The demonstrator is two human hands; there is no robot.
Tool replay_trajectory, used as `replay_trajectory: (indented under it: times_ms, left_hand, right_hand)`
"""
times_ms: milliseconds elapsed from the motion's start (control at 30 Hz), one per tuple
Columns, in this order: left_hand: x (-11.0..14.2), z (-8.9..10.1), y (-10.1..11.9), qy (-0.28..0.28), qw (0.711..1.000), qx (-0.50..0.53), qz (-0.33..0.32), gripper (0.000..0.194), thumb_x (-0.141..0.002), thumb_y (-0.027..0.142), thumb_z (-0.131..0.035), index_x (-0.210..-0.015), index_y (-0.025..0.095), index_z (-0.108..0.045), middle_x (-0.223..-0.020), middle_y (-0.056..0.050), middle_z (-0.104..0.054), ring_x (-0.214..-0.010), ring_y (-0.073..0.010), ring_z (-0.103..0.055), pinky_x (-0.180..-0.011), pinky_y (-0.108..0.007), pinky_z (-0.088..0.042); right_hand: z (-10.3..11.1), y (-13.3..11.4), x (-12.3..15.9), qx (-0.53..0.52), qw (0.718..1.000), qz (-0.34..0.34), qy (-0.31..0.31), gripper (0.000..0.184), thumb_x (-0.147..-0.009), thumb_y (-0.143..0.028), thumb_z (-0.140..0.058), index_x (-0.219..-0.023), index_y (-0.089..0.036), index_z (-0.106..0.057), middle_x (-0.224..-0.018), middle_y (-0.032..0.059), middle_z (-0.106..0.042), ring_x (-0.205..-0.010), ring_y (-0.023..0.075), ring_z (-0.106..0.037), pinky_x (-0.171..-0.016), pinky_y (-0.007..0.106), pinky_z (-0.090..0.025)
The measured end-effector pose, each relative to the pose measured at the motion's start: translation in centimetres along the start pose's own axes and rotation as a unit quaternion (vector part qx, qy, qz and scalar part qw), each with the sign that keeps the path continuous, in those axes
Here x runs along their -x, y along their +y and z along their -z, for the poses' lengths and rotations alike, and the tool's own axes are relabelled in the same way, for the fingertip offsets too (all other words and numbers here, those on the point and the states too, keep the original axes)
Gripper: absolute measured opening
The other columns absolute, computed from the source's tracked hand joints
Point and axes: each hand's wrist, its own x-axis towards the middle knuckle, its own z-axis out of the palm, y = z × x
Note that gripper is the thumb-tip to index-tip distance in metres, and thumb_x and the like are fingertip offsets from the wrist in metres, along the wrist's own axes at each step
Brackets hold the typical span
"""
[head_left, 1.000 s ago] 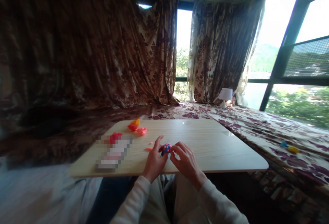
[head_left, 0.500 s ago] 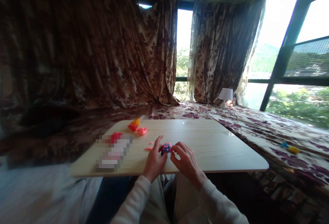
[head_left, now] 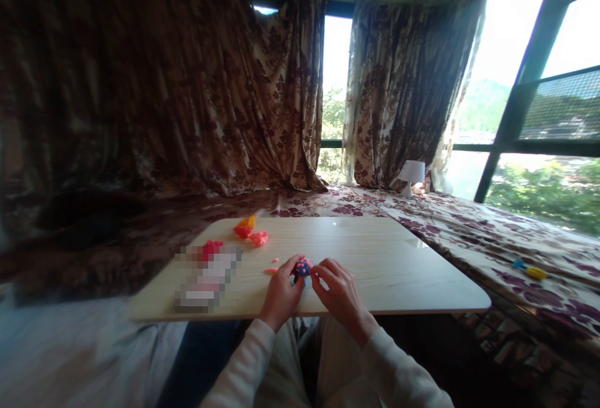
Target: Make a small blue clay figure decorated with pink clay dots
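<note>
A small blue clay ball with pink dots (head_left: 303, 267) sits near the front edge of a light wooden table (head_left: 375, 264). My left hand (head_left: 281, 292) curls around its left side, fingers bent against it. My right hand (head_left: 340, 292) pinches it from the right with thumb and fingertips. Both wrists wear white sleeves. Small pink clay bits (head_left: 270, 270) lie just left of my left hand.
Orange clay (head_left: 244, 227) and a pink clay lump (head_left: 259, 238) lie at the table's far left. A red clay piece (head_left: 210, 248) rests by a blurred packet (head_left: 206, 280). A floral bedspread (head_left: 492, 233) surrounds the table; a blue and yellow toy (head_left: 529, 268) lies on it. Curtains and windows stand behind.
My left index finger, stretched out before, has curled in against the clay ball. The ball and my right hand have barely moved.
</note>
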Motion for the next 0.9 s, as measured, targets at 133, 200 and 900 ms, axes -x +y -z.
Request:
replay_trajectory:
  times_ms: [133, 200, 900]
  left_hand:
    - [0.01, -0.04, -0.04, -0.003, 1.0, -0.001, 0.005, 0.042, -0.072, 0.016, -0.053, -0.114, 0.016, -0.056, -0.113, -0.009, -0.063, -0.101, -0.02, -0.059, -0.091, -0.034, -0.045]
    - [0.02, -0.07, -0.11, -0.007, 1.0, -0.001, 0.008, 0.044, -0.072, 0.016, -0.052, -0.116, 0.016, -0.053, -0.114, -0.009, -0.063, -0.101, -0.0194, -0.06, -0.091, -0.033, -0.046]
    - [-0.11, 0.2, 0.3, 0.004, 0.998, 0.048, 0.029, 0.033, -0.07, 0.017, -0.054, -0.102, 0.017, -0.06, -0.1, -0.005, -0.067, -0.092, -0.0178, -0.062, -0.086, -0.029, -0.048]
  right_hand:
    - [-0.04, 0.1, 0.14, -0.003, 1.0, -0.005, -0.003, 0.014, -0.086, -0.016, -0.049, -0.083, -0.019, -0.062, -0.075, 0.0031, -0.059, -0.069, 0.0135, -0.055, -0.063, 0.024, -0.042]
    - [-0.08, 0.13, 0.16, -0.003, 1.0, -0.006, -0.001, 0.014, -0.087, -0.017, -0.049, -0.082, -0.019, -0.062, -0.075, 0.003, -0.059, -0.069, 0.0134, -0.055, -0.063, 0.024, -0.041]
    - [0.21, -0.09, 0.26, -0.02, 0.999, 0.013, 0.033, 0.018, -0.085, -0.013, -0.049, -0.092, -0.018, -0.065, -0.073, 0.0038, -0.058, -0.067, 0.0137, -0.053, -0.062, 0.025, -0.041]
